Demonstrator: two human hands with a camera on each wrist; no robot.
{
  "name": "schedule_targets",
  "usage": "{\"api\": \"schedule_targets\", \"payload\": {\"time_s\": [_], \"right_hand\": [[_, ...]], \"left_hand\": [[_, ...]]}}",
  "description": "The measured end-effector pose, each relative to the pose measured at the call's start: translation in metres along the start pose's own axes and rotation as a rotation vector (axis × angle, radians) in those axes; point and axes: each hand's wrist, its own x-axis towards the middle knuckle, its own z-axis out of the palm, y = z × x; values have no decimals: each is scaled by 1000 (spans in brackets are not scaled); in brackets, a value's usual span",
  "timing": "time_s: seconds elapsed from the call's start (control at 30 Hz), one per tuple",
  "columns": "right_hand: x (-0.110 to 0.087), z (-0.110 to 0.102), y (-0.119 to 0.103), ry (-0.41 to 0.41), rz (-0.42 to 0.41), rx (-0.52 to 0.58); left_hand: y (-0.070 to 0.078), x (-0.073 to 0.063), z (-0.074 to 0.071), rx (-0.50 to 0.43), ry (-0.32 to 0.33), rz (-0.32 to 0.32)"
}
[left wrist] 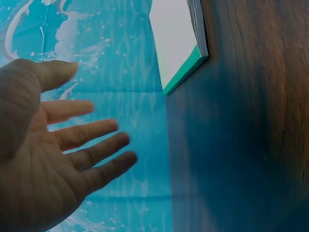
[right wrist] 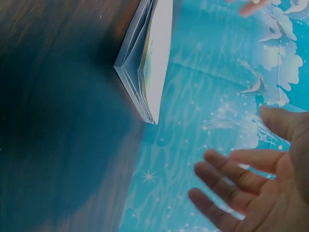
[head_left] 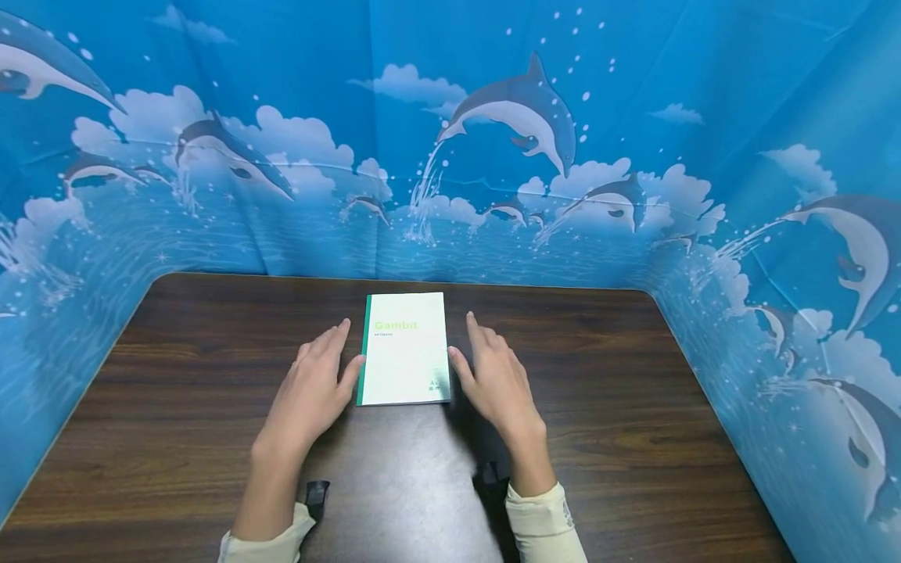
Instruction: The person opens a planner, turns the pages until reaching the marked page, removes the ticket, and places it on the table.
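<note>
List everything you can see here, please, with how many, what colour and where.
Notebook: one, pale cover with green spine and green "Gambit" lettering, on the table between the hands.
Table: one, dark brown wood grain, under the notebook.
Dolphin-print cloth: apparently one, blue with white and grey, around the table's far edge and sides.
Black pieces: two, black, one by each wrist.
Sleeves: two, cream, one on each forearm.
Left hand: one, bare, left of the notebook.
Right hand: one, bare, right of the notebook.
</note>
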Motion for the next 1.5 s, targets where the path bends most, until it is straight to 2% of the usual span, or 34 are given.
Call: {"api": "schedule_targets", "payload": {"time_s": [0.13, 0.23, 0.37, 0.53, 0.63, 0.93, 1.13, 1.33, 1.5], "right_hand": [[0, 1, 0, -47, 94, -15], [1, 3, 0, -86, 132, -9], [0, 7, 1, -148, 149, -9], [-2, 12, 1, -223, 135, -27], [-2, 15, -1, -255, 131, -30], [-1, 24, -7, -297, 87, -96], [-2, 25, -9, -304, 51, -67], [-2, 20, -10, -311, 65, -13], [0, 13, -14, -250, 69, 73]], "left_hand": [[-2, 1, -1, -20, -81, -65], [-2, 2, 1, -30, -126, -85], [-3, 3, 3, -71, -194, -64], [-4, 2, 5, -180, -312, -23], [-5, 2, 8, -201, -362, -25], [-7, 4, 13, -189, -384, -26], [-6, 5, 16, -190, -410, -59], [-6, 4, 20, -179, -415, -64], [-5, 5, 21, -180, -416, -82]]}}
